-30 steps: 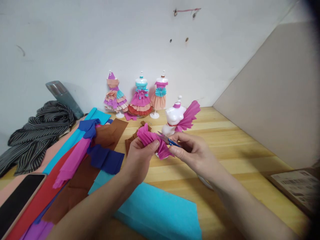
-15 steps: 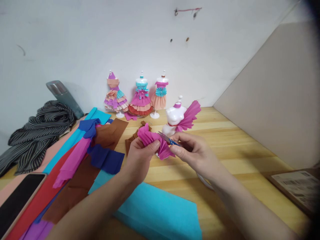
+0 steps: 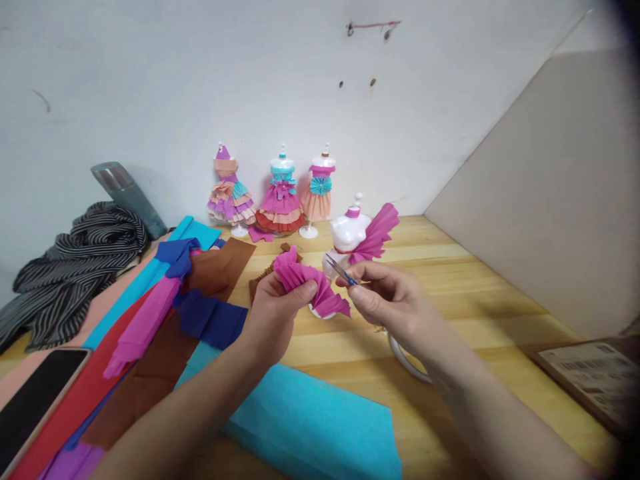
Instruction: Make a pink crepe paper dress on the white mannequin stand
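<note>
Pleated magenta crepe paper [image 3: 327, 298] is pinched between the thumb and fingers of my left hand [image 3: 283, 310], its folds fanning out on both sides. My right hand [image 3: 387, 293] holds small blue-handled scissors [image 3: 341, 271], their blades pointing up and left, just above the paper and apart from it. Behind the scissors stands a white mini mannequin [image 3: 350, 232] with a magenta neck band, a thin red waist band and a magenta pleated fan [image 3: 379, 232] at its side. Its lower part is partly hidden by my right hand.
Three dressed mannequins [image 3: 283, 193] stand by the wall. Coloured crepe sheets [image 3: 215, 267], a phone [image 3: 43, 400] and striped cloth [image 3: 85, 260] lie left. Blue paper [image 3: 320, 420] lies in front, a tape roll [image 3: 407, 360] under my right wrist, a brown box [image 3: 585, 380] right.
The scissors have come away from the magenta paper, with their blades now above it. My right hand has shifted slightly, and more of the tape roll shows.
</note>
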### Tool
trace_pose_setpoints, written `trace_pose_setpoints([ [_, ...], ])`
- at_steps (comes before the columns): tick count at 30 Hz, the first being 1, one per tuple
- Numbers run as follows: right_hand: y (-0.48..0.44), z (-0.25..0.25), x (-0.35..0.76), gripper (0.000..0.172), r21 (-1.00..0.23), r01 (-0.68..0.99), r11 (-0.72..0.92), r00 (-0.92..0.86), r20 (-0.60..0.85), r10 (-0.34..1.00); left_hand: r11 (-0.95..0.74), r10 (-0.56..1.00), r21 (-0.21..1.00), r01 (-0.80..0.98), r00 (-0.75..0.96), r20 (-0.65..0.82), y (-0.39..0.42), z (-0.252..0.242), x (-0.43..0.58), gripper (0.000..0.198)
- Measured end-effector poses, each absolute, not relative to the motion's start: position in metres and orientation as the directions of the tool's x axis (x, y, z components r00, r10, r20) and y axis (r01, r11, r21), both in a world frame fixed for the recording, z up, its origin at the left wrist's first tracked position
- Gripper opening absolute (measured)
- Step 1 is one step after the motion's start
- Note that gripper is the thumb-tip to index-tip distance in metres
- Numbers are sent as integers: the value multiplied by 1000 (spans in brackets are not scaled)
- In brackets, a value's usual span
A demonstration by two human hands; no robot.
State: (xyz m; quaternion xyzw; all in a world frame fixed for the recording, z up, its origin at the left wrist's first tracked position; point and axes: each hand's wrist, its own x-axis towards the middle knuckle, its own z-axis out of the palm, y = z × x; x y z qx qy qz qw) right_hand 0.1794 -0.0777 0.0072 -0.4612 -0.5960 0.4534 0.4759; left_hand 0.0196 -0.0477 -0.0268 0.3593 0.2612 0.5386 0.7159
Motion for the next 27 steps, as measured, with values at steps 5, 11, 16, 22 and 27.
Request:
trace_pose_setpoints([
  [5,-77,10,182,39,-959,207,193,-181,157,971,120,953,850,-513,298,46,-45,-28,17,13],
  [11,-77,9,188,30,-904,309,296,-173,253,952,135,929,892,-430,369,38,-41,-28,12,16],
  [16,-78,8,189,32,-878,366,308,-200,249,948,151,903,906,-395,429,37,-41,-28,11,19],
  [22,-78,8,189,33,-874,376,307,-210,242,947,155,898,906,-393,438,37,-42,-27,12,19],
  [27,-79,8,189,34,-882,371,293,-232,217,948,169,895,903,-395,445,27,-42,-26,12,20],
])
